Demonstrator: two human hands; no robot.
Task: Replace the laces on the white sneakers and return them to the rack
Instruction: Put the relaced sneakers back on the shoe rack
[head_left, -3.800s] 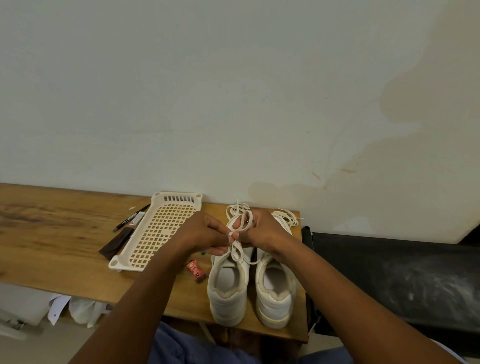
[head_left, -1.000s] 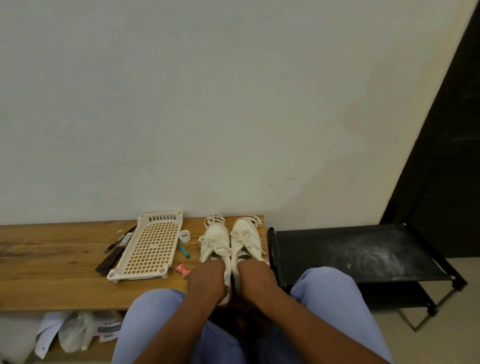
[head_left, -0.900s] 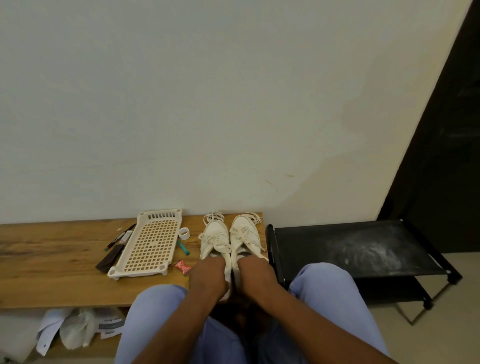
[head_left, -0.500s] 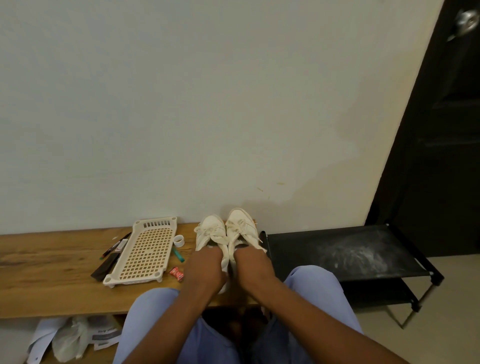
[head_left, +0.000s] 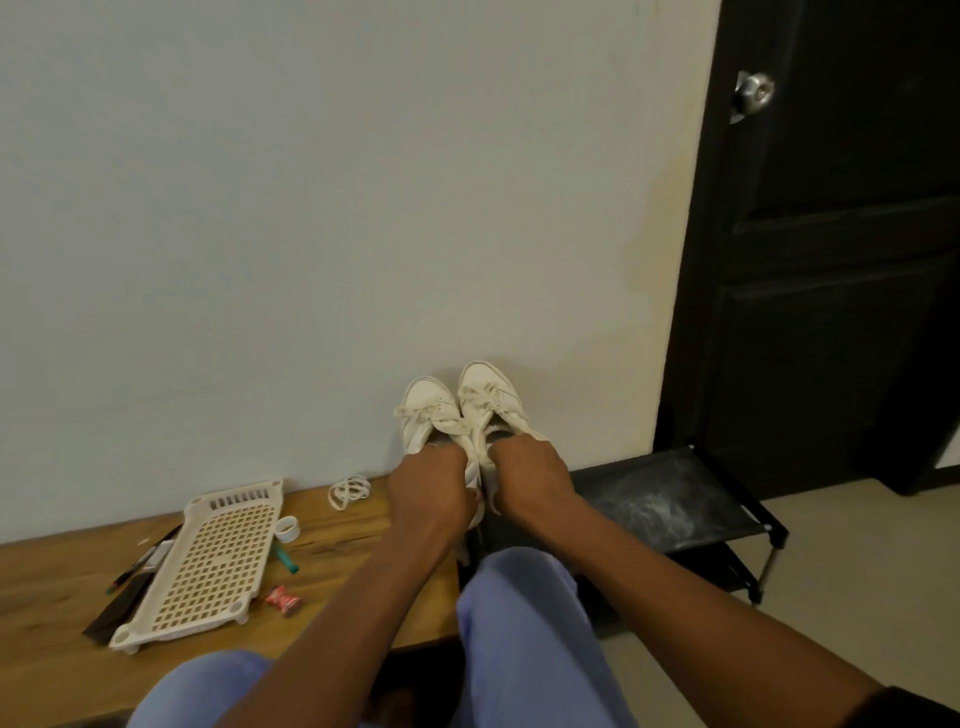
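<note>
The white sneakers (head_left: 460, 410) are now off the wooden bench (head_left: 62, 613) and in the air, toes tipped up against the wall, where half a second ago they sat lower, at the bench's right end. The left hand (head_left: 431, 486) grips the heel end of the left shoe and the right hand (head_left: 530, 475) grips the heel end of the right one, fingers curled round the collars. Both shoes show tied laces, so the lacing looks finished and this is likely the carry toward the black rack (head_left: 670, 499), which stands just right of the bench with a dusty top shelf. A loose coil of lace (head_left: 349, 491) lies uncovered on the bench, probably an old one. No brand, label or writing can be read anywhere.
</note>
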